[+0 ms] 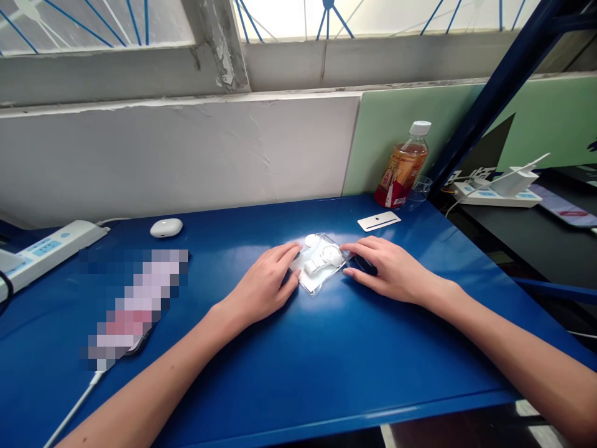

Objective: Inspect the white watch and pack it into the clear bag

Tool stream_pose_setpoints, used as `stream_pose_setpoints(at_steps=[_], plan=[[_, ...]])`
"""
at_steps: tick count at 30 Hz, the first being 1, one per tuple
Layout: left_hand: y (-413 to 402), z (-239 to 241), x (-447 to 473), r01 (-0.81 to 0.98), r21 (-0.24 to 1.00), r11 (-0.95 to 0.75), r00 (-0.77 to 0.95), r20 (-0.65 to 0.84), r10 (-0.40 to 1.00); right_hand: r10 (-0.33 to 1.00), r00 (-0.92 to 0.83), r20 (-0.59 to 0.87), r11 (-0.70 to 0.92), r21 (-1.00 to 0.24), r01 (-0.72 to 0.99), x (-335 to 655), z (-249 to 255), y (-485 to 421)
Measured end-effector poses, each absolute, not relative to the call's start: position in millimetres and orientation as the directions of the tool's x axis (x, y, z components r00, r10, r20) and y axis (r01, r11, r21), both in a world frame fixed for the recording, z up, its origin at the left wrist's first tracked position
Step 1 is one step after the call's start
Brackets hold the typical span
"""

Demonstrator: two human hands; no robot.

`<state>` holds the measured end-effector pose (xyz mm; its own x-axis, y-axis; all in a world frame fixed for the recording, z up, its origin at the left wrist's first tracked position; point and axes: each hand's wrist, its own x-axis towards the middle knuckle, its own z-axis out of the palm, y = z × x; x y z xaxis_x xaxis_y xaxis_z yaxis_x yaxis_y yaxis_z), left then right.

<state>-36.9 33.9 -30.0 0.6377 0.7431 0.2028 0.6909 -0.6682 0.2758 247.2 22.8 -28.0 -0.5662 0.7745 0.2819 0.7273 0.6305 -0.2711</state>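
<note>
My left hand (268,283) lies on the blue worktop (303,361) with its fingers loosely curled. Their tips touch the left edge of the clear plastic packet (319,262), and they grip nothing. The packet lies flat near the middle of the worktop, somewhat nearer the back edge, with small white parts inside it. My right hand (389,270) is open and flat, its fingertips at the packet's right edge, resting over a small dark thing (366,266) that I cannot make out. As far as I can judge, the work has barely begun: the packet looks unopened, the white parts sit inside, and nothing is laid out beside it.

At the left edge is a white power strip (44,249). Nearer the front lies a blurred-out phone (135,305) with a white cable (74,407) running off the front edge. A white oval case (166,228) sits by the back edge. Right of my hands is a white card (379,220), and a bottle of orange drink (403,168) stands at the back right corner. Beyond the right edge, a second strip (497,196) lies on a dark surface.

Behind are a cracked white wall (186,149), a green panel (387,130) and windows (289,15) above.
</note>
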Motion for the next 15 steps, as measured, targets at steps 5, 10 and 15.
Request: stream_pose_setpoints(at_steps=[5,10,15], plan=[[34.7,-31.4,-38.7,0.661,0.272,-0.700,0.661,0.231,0.714,0.717,-0.612,0.334,0.697,-0.338,0.632,246.0,-25.1,21.9],[35.2,-31.5,-39.8,0.631,0.295,-0.718,0.691,0.206,0.692,0.701,-0.595,0.393,0.711,-0.328,0.622,248.6,-27.1,24.9],[34.1,-27.0,-39.4,0.639,0.320,-0.700,0.694,0.154,0.704,0.727,-0.625,0.284,0.686,-0.337,0.645,253.8,-30.6,26.8]])
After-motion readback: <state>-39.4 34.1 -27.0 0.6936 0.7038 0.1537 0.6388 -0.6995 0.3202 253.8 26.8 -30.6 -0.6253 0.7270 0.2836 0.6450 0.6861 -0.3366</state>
